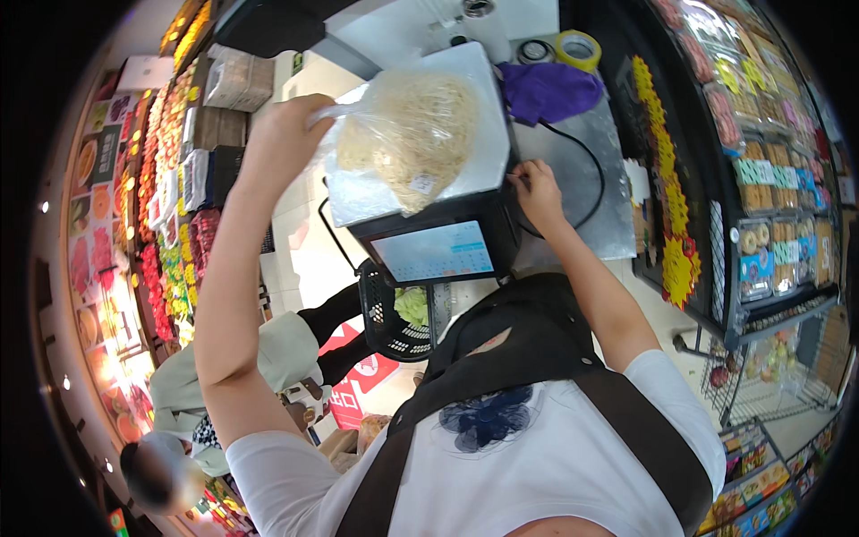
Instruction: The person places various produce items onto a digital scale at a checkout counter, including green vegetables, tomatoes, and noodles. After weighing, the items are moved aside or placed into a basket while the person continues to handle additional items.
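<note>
My left hand (295,134) grips the gathered neck of a clear plastic bag (409,127) full of pale, thin strands, perhaps noodles. The bag rests on the silvery, film-covered platform of a weighing scale (349,198) and bears a small white label (423,182). Below the platform is the scale's lit touchscreen (433,252). My right hand (537,191) is at the scale's right side, fingers bent and thumb close to the housing. Whether it holds something small cannot be made out.
A purple cloth (550,90), yellow tape roll (578,51) and black cable (600,168) lie on the metal counter (614,228). A black basket (382,322) with leafy greens hangs below left, near another person (282,356). Packaged-food shelves (772,201) stand right.
</note>
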`<state>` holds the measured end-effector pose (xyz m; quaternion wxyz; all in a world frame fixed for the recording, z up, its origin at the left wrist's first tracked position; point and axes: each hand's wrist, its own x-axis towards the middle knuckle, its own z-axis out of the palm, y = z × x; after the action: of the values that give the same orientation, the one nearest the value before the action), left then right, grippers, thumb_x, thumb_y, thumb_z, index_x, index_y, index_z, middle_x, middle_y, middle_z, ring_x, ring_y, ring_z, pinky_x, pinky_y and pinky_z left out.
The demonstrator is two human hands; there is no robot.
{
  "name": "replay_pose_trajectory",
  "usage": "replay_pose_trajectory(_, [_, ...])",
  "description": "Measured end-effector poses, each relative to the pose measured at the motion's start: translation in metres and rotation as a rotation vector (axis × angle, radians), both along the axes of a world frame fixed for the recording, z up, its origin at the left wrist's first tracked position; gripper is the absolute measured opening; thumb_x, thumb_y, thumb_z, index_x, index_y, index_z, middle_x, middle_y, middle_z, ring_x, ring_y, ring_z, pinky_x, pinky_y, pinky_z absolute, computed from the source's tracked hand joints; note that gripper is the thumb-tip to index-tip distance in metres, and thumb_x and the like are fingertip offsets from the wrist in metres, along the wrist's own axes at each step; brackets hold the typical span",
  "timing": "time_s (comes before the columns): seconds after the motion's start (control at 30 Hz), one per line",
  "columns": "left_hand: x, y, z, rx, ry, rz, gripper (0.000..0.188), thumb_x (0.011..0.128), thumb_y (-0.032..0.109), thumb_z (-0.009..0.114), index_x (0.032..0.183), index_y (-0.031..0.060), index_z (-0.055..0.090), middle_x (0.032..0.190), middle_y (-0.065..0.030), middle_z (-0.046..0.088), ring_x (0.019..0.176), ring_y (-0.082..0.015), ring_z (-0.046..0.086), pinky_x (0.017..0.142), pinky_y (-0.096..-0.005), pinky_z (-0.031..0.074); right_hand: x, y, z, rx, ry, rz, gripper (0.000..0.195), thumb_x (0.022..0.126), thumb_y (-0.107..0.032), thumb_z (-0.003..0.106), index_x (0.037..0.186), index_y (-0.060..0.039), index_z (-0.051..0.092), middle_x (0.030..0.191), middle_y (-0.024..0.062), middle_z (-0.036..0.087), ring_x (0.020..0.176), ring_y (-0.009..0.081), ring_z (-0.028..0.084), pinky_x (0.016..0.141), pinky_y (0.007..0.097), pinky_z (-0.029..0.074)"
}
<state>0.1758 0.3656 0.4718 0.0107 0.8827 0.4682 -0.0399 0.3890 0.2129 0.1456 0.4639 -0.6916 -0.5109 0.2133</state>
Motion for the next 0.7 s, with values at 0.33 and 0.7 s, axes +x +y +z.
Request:
replay_pose_trajectory(0.33, [-0.023,-0.002,-0.020,0.391,-0.208,-0.378,0.024,0.078,0.006,0.064,0.101,0.0100,0.067,0.093,-0.0038,0.066,0.085,-0.0235,0.063,0.070,-0.0336,0.052,-0.013,0.036,0.197,0.174,1.068,0.465,0.020,0.087,-0.003,0.060,0.107,-0.0019,0.057,0.112,0.0066,0.064,0.043,0.0023,0.041,0.034,0.0189,0.027])
replay_pose_trajectory(0.7, [-0.027,0.004,-0.009,0.075,-0.376,-0.206,0.025,0.080,0.000,0.057,0.102,0.0057,0.068,0.095,-0.0085,0.065,0.082,-0.0240,0.063,0.071,-0.0306,0.050,-0.091,0.121,0.209,0.134,1.057,0.503,0.024,0.085,-0.011,0.067,0.101,0.0009,0.053,0.075,0.0055,0.056,0.043,0.0082,0.048,0.037,0.0223,0.036])
